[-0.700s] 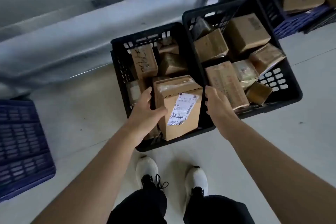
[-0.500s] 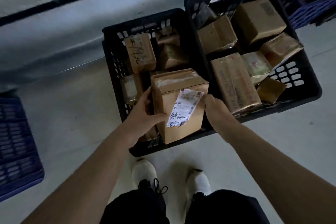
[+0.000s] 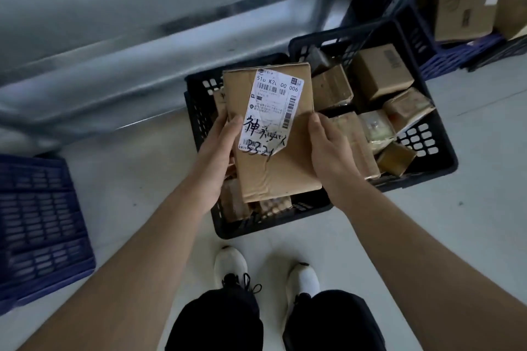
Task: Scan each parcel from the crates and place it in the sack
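Below, cardboard parcels (image 3: 380, 72) in black crates (image 3: 445, 163).

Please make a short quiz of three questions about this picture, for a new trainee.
1. True or false: the left hand and the right hand both hold the labelled parcel.
2. What on the parcel faces the camera? A) a bare side B) the shipping label C) an open flap
3. Fill in: the crate on the far left is ____ in colour.
Key: 1 true; 2 B; 3 blue.
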